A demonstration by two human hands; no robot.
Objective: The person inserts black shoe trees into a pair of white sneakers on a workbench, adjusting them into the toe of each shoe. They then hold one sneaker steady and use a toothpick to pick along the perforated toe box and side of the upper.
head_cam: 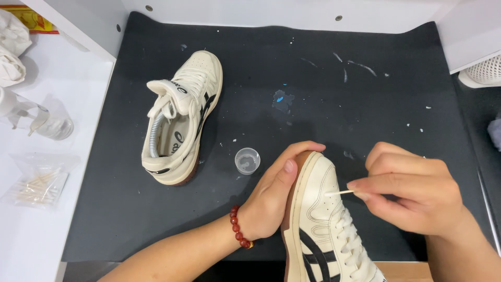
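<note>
My left hand (274,190) grips the toe and brown sole of a cream sneaker (326,235) with black stripes, held tilted at the bottom centre. A red bead bracelet circles that wrist. My right hand (412,190) pinches a cotton swab (338,192) whose tip touches the sneaker's toe box. A second matching sneaker (182,117) lies apart on the black mat (313,78), upper left, with a grey spring-like tube inside it. Just left of my left hand, a small clear plastic cup (247,160) stands on the mat.
The mat has white specks and a blue smear (280,97). On the white surface at left lie a bag of cotton swabs (36,184), a clear glass bottle (49,125) and crumpled white cloth (13,47). A white mesh item (482,73) sits at right.
</note>
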